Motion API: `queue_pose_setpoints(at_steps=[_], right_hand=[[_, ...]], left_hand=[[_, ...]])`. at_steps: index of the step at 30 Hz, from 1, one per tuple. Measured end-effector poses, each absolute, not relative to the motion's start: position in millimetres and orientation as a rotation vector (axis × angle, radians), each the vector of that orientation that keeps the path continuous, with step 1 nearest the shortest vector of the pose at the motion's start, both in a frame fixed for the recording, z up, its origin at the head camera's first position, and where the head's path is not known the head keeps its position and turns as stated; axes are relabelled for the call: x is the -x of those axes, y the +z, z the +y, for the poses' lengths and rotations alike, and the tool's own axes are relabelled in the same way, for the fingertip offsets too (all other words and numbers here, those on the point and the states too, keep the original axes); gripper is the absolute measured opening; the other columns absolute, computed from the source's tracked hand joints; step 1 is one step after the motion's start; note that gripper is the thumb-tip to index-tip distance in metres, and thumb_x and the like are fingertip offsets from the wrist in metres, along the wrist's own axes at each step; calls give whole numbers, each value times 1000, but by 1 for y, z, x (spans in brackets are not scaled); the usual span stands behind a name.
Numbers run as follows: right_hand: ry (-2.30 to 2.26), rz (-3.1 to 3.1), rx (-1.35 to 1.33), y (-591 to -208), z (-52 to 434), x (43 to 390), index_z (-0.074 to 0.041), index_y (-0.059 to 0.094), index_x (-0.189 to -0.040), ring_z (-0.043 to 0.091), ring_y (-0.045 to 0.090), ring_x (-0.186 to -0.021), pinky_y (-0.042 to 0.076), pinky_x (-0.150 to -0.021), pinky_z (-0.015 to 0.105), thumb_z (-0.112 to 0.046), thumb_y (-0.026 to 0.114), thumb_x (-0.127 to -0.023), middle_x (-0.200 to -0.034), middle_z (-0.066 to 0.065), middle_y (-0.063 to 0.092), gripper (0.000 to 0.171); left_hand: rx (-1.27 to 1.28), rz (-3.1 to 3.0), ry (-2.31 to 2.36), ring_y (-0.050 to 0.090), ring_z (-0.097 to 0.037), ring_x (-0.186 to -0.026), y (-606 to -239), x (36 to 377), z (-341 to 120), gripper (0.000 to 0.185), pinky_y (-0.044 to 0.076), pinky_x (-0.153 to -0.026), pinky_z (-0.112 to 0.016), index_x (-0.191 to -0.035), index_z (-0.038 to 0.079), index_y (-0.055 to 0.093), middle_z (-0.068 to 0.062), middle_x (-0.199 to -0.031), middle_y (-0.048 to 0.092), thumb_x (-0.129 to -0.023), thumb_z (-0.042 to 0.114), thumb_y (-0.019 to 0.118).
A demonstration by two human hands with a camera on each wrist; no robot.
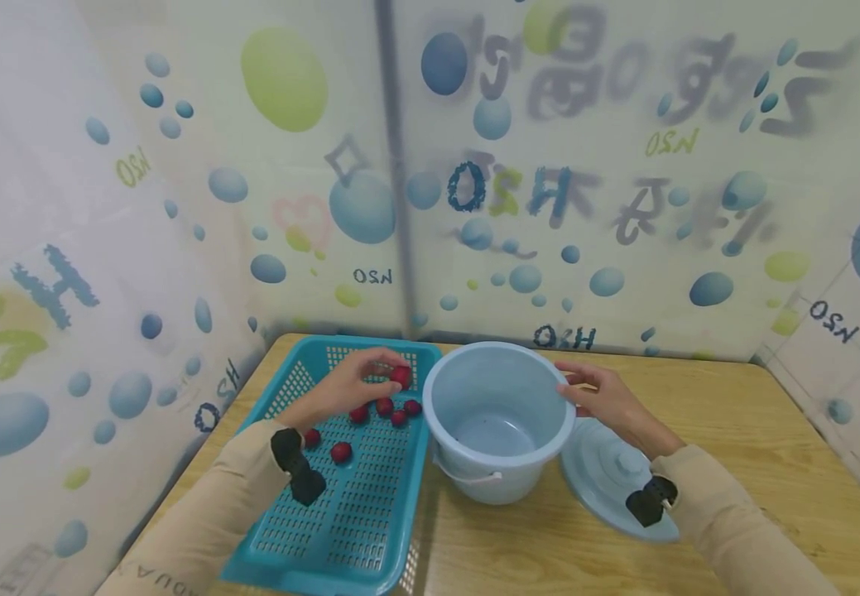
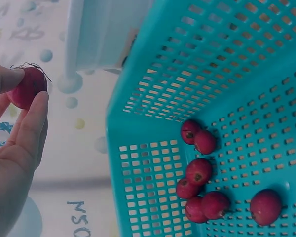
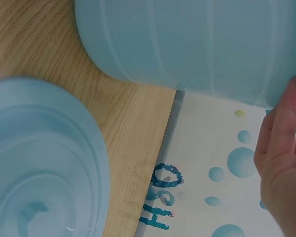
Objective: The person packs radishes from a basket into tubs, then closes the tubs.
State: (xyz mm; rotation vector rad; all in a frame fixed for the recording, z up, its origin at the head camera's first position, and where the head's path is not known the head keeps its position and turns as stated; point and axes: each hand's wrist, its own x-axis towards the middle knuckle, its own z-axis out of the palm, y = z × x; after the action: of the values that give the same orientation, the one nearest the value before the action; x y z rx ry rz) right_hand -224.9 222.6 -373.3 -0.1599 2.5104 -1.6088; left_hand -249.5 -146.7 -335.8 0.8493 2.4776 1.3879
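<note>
L hand [image 1: 343,387] has a red ball [image 1: 401,377] pinched btwn thumb & fingers, over the basket's [image 1: 415,472] upper rt corner, just left of ctr in the head view. R hand [image 1: 612,401], ctr-rt, is loosely open, fingertips touching the pail [image 1: 489,377] rim. I'd say: light, firm pinch so the smooth ball doesn't slip, clear both rims, steady the pail w/ R, mind the lid [image 1: 597,480] at lower rt
</note>
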Motion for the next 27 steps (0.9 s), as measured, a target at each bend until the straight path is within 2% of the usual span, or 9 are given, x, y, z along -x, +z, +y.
queue_pose_setpoints(at_steps=[6,13,19,27], right_hand=[[-1611,2515,176,-373,222,224,-5,36,-133,28,53,-95,50,-77,38,-23,56,-88,-113,20,47,53],[-1608,2520,174,-374,222,224,-5,36,-133,28,53,-95,50,-76,37,-25,56,-87,-113,19,48,54],[-1626,2512,209,-374,223,224,-4,38,-132,28,53,-94,51,-75,37,-24,56,-87,-113,20,49,52],[-1620,2509,218,-373,223,224,-3,37,-132,26,54,-92,51,-74,36,-24,55,-88,-113,20,48,53]], left_hand=[[-874,2509,1383,52,-25,-105,-327,248,-140,32,43,-87,-42,-115,7,54,-7,-112,57,-84,13,60],[-905,2527,1431,53,-26,-103,-322,252,-131,33,48,-80,-34,-114,5,54,-8,-112,56,-83,11,61],[-1020,2542,1422,55,-24,-100,-317,256,-115,30,49,-78,-32,-111,4,55,-8,-110,57,-82,9,61],[-1007,2517,1435,54,-24,-100,-320,257,-97,30,48,-80,-34,-111,4,55,-8,-111,56,-82,7,62]])
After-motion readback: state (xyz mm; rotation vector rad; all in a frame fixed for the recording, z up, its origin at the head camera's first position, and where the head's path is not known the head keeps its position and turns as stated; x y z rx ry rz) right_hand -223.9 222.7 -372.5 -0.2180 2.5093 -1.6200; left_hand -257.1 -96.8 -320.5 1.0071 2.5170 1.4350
